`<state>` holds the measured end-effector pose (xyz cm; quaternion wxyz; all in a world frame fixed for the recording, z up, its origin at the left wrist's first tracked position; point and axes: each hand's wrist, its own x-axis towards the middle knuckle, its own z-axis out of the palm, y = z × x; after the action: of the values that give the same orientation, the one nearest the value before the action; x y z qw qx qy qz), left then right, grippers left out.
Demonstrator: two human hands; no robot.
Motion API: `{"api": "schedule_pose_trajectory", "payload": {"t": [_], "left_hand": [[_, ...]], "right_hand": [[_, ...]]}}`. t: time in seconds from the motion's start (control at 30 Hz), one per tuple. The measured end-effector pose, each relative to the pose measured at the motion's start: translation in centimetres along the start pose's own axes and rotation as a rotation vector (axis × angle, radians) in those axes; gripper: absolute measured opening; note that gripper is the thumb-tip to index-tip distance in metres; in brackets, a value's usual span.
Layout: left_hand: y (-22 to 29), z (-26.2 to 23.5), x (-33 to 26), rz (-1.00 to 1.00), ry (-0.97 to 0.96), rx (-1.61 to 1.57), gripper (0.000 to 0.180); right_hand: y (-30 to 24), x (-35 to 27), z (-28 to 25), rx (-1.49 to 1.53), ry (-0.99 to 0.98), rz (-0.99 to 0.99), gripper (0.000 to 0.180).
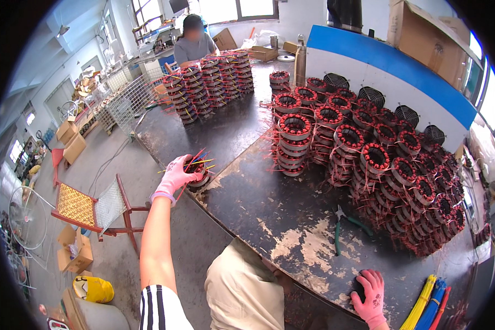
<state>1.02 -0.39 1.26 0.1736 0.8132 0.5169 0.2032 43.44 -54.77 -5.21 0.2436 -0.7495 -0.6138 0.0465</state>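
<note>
At the table's left edge, my left hand (177, 176), in a pink glove, is closed on a wound stator (200, 178). Red, yellow and blue wire ends stick out of its top. My right hand (373, 297), also gloved in pink, rests on the table near its front edge, thumb and fingers apart; a dark patch shows between them, and I cannot tell whether it is an object or shadow. Green-handled cutting pliers (338, 231) lie spread on the tabletop beyond it. Bundles of yellow wire (419, 302), blue wire (433, 303) and red wire (441, 309) lie to its right.
Tall stacks of red-wound stators (349, 137) crowd the table's right side. More stacks (209, 85) stand at the far end, where a person (194, 44) sits behind them. Black fan guards (372, 98) lean against a blue-and-white panel (390, 74). A folding chair (96, 204) stands left.
</note>
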Motion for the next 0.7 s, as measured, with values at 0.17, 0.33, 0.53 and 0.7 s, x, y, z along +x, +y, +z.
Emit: {"api": "schedule_pose_trajectory", "payload": {"t": [0.17,0.33,0.53,0.7], "left_hand": [[-2.0,0.9,0.0,0.070,0.105,-0.190,0.087],[-1.2,1.3,-0.2,0.082,0.051,-0.155,0.083],[-0.9,0.9,-0.1,0.027,0.015,-0.027,0.089],[-0.2,0.2,-0.6,0.022,-0.022,0.008,0.089]], "right_hand": [[0.0,0.0,0.0,-0.001,-0.014,0.015,0.049],[0.0,-0.3,-0.2,-0.006,-0.008,0.006,0.049],[0.0,-0.4,-0.4,-0.007,-0.013,0.002,0.048],[-0.2,-0.5,-0.5,0.009,-0.014,0.009,0.049]]}}
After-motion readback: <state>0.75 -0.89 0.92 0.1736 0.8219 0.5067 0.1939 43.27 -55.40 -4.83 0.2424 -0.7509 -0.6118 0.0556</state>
